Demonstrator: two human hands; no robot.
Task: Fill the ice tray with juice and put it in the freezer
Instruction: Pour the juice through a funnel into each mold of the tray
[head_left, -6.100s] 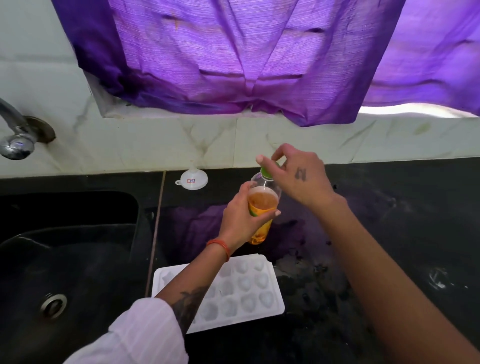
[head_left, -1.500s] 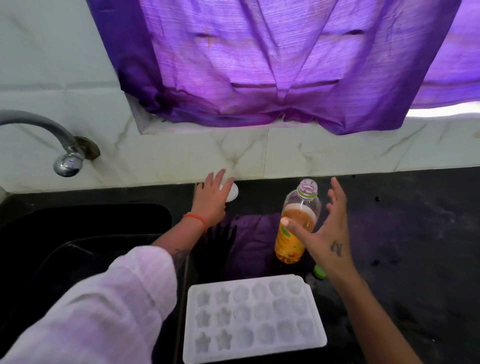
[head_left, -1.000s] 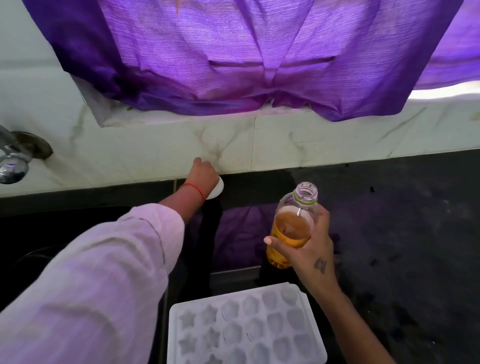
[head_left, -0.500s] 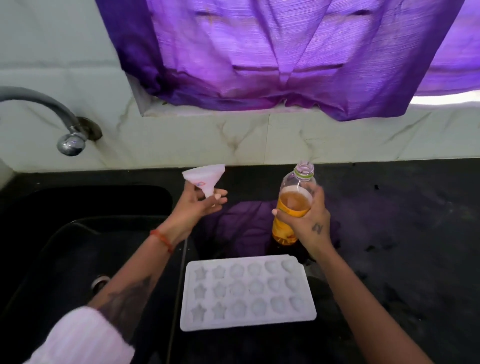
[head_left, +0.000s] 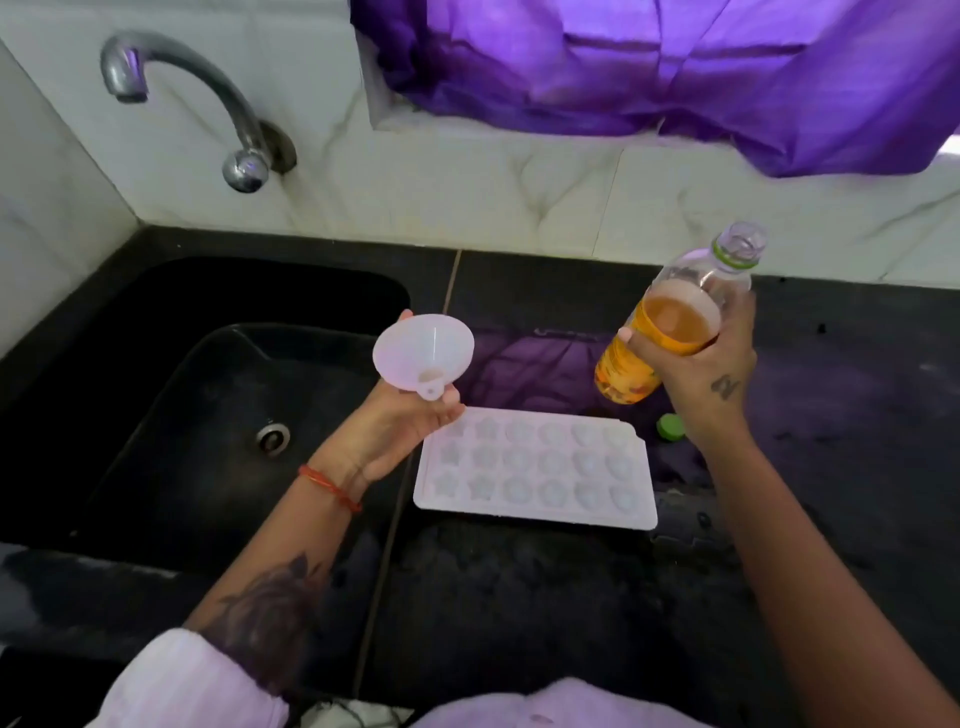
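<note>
The tray (head_left: 535, 467) lay flat on the black bench (head_left: 519, 597), just right of the sink (head_left: 208, 415), and every one of its star and round cells looked dry. The left hand (head_left: 395, 431) held a white funnel (head_left: 423, 358) from below, fingers curled under its cone, the mouth turned up towards the person and the spout hidden behind the hand; it hung over the sink's edge, just beside the tray's near-left corner. The right hand (head_left: 701, 364) gripped the bottle (head_left: 670, 327) round its middle, lifted clear of the bench and leaning a little, neck open, juice standing high inside. The green cap (head_left: 670, 427) sat on the bench by the tray's far-right corner. To my eye the pour was about to begin, with nothing yet filled. Done well, the funnel would want to go spout-down over one cell and close above it, held level, before the bottle tipped. The bottle being so full, a slow tilt seemed wise, since a sudden glug could flood the small cells and run across the tray's rim. Filling each cell short of the brim would, I thought, spare a spill on the walk to the freezer, which I could not see from there.
</note>
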